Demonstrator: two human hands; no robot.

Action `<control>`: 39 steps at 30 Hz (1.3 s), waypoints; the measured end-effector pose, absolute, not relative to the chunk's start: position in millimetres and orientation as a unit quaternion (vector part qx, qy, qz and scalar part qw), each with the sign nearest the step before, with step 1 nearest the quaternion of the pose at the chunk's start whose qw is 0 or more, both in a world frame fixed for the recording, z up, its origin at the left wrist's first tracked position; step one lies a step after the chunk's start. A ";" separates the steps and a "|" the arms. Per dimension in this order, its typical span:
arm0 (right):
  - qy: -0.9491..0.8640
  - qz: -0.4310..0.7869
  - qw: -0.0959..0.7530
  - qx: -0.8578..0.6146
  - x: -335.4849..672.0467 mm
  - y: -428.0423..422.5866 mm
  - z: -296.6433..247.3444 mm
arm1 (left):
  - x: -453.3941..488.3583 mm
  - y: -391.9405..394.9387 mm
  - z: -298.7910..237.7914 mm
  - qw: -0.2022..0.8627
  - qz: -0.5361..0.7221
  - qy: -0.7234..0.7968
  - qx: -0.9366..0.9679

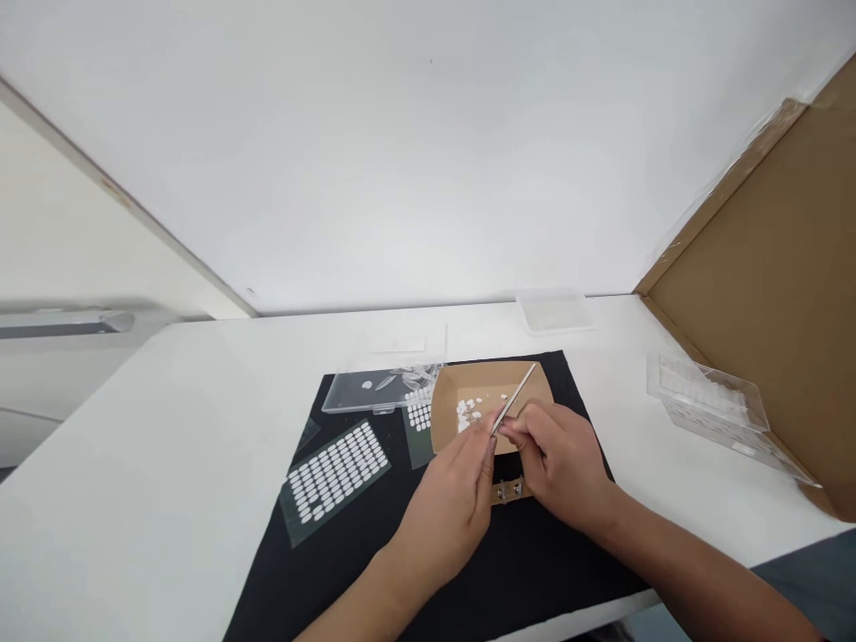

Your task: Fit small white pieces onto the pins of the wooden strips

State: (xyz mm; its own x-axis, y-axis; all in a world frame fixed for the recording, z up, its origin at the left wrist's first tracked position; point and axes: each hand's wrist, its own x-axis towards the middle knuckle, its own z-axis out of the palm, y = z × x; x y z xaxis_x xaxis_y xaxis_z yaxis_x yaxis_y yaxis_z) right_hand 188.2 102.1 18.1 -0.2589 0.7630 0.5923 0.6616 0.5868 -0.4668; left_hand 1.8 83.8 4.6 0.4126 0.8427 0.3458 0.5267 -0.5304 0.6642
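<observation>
My left hand (451, 499) is closed around the lower end of a slim metal stick-like tool (516, 395), perhaps tweezers, which slants up and to the right. Close beside it, my right hand (567, 459) has its fingers pinched together; what sits in them is too small to make out. Both hands are over the near edge of a brown cardboard tray (445, 383), where small white pieces (464, 412) lie scattered. Below the fingers, partly covered by them, is a brown strip (509, 490) with small shiny metal parts.
On the black mat (361, 571) lies a sheet of white oval stickers (338, 473), with another sheet (419, 417) partly under the tray. A clear plastic box (354, 392) stands behind them. Clear containers (709, 392) lean near a cardboard panel (789, 267); another container (554, 312) is by the wall.
</observation>
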 end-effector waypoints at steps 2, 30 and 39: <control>-0.773 0.058 0.421 -0.471 188.3 102.5 18.1 | 1.5 83.0 5.8 0.240 0.334 0.421 0.808; -0.783 0.091 0.415 -0.455 184.6 101.5 25.3 | 3.1 85.0 9.6 0.273 0.349 0.429 0.787; -0.766 0.104 0.419 -0.477 183.9 103.3 22.8 | 1.6 86.1 9.8 0.266 0.346 0.422 0.795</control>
State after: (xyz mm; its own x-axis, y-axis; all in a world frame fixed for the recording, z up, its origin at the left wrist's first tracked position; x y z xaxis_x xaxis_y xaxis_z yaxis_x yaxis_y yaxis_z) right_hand 183.9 103.3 22.8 -0.1946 0.8173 0.5424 0.6425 0.5240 -0.5591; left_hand 1.6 86.1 9.8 0.4047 0.8543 0.3262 0.4860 -0.5031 0.7146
